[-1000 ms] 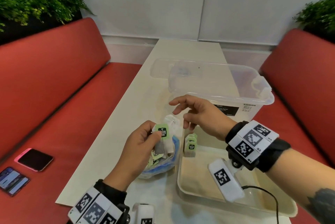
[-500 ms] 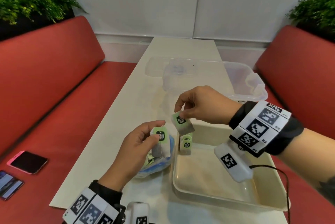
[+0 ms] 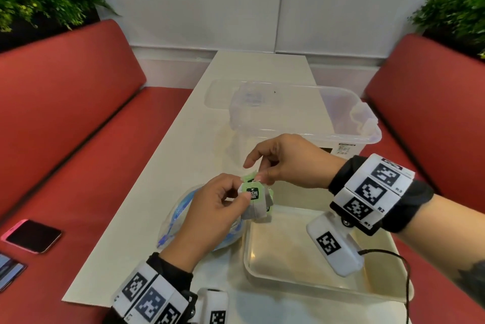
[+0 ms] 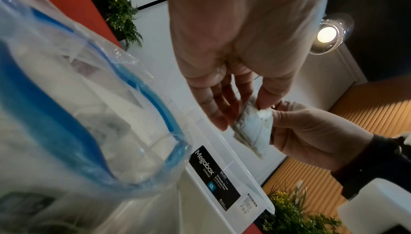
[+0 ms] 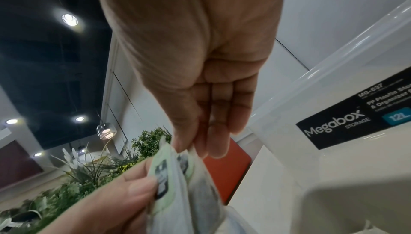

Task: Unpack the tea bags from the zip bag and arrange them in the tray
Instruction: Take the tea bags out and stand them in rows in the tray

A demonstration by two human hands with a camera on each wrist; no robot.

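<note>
My left hand [image 3: 240, 191] pinches a tea bag [image 3: 254, 193] with a green label, held above the open zip bag [image 3: 181, 213], which has a blue zip strip. My right hand [image 3: 262, 176] pinches the top edge of a tea bag right behind it, index finger stretched out. The two hands meet over the far left corner of the cream tray [image 3: 315, 289]. In the left wrist view the tea bag [image 4: 255, 125] sits between both hands, with the zip bag [image 4: 89, 114] beside them. The right wrist view shows two tea bags [image 5: 173, 185] side by side. Tea bags standing in the tray corner are mostly hidden.
A clear storage box [image 3: 301, 119] stands behind the tray, its lid [image 3: 223, 95] lying further back. Two phones [image 3: 31, 235] lie on the red bench at the left. Red benches flank the narrow table. A cable runs across the tray's right rim.
One second ago the right hand hovered open; half a second ago it pinched a tea bag clear of the left hand. Now it is lower and tight against the left hand's tea bag.
</note>
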